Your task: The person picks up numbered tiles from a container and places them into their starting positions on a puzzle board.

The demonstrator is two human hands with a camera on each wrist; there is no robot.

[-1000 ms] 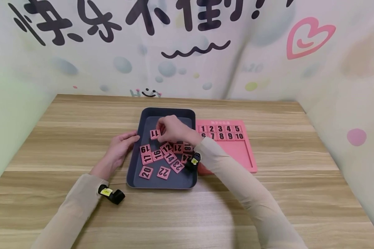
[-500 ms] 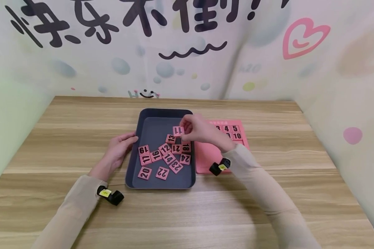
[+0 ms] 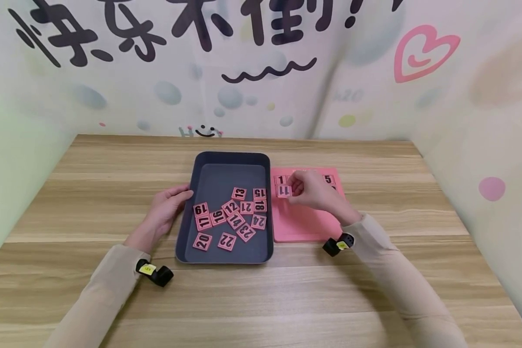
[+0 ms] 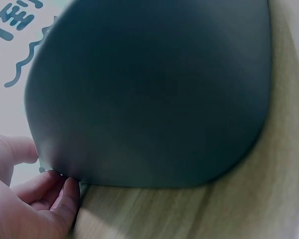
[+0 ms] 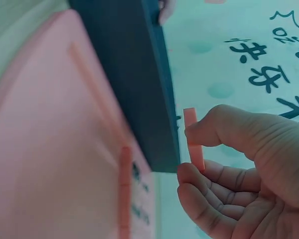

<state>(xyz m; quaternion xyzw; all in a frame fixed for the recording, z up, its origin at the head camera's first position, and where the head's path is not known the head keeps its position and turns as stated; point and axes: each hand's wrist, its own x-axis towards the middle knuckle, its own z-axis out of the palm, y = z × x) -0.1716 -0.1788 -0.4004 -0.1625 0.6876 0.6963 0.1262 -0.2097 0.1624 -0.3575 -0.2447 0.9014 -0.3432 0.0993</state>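
My right hand (image 3: 313, 191) pinches a pink number tile (image 3: 283, 191) marked 11, upside down in the head view, over the left part of the pink puzzle board (image 3: 306, 224). In the right wrist view the tile (image 5: 194, 142) stands edge-on between thumb and fingers, raised off the board. The hand covers much of the board's upper rows; tiles 1 and 5 show. My left hand (image 3: 167, 208) grips the left side of the dark tray (image 3: 230, 174), thumb at the rim. The left wrist view shows the fingers (image 4: 67, 199) curled against the tray's outer wall.
Inside the tray lie several loose number tiles (image 3: 235, 220), turned various ways, mostly in its middle and near half. The board stands right beside the tray on a wooden table (image 3: 243, 309). A printed wall (image 3: 135, 106) rises behind the table.
My right hand has carried tile 11 rightward, from over the tray to over the board's left part. The left hand stays on the tray's side.
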